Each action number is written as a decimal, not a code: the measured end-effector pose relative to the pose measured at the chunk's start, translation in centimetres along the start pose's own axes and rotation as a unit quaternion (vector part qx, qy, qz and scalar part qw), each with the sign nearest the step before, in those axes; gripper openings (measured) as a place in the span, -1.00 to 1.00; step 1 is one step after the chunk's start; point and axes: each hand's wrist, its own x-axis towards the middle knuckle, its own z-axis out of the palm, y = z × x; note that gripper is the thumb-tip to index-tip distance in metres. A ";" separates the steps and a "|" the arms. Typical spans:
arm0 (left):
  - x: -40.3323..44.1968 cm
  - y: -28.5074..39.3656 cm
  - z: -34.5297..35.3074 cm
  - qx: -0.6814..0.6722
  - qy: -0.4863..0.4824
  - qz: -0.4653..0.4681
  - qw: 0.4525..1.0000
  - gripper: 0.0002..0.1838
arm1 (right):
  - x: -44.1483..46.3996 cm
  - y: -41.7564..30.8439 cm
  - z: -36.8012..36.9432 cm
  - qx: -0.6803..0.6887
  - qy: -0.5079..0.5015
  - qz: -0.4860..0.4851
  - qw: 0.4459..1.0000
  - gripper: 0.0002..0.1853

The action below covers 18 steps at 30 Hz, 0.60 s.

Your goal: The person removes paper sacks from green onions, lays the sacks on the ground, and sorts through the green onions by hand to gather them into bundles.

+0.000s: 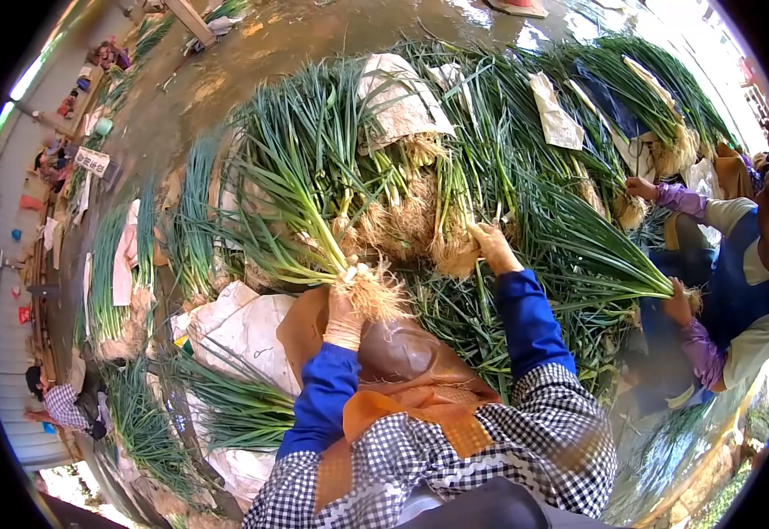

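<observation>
My left hand (342, 319) is closed round the lower end of a bunch of green garlic (314, 225). The pale bulbs and straw-coloured roots stick out to the right of my wrist, and the leaves fan up and left. My right hand (495, 248) reaches to the near edge of a large heap of green garlic (393, 181). Its fingers are bent against the stems there, just above the roots, and seem to pinch them; the fingertips are partly hidden. A brown apron (420, 348) covers my lap below both hands.
At the right, a co-worker's hand (683, 301) holds another bunch by its roots. A pale sack (399, 99) lies over the heap. More plants and a white sack (239, 331) lie to my left. Wet floor (314, 40) stretches behind; another person (63, 404) is far left.
</observation>
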 end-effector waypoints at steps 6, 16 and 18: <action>-1.7 -7.9 0.8 0.114 -0.114 -0.206 0.965 -0.90 | -7.2 -2.2 2.5 0.094 -0.067 0.060 0.992 -0.76; -2.7 -12.3 0.5 0.132 -0.015 -0.203 0.970 -0.89 | -18.6 2.4 -1.5 -0.234 0.073 0.009 0.969 -0.74; -2.5 -12.2 0.3 0.170 0.015 -0.173 0.970 -0.88 | -20.6 3.9 -4.0 -0.417 -0.063 0.038 0.906 -0.73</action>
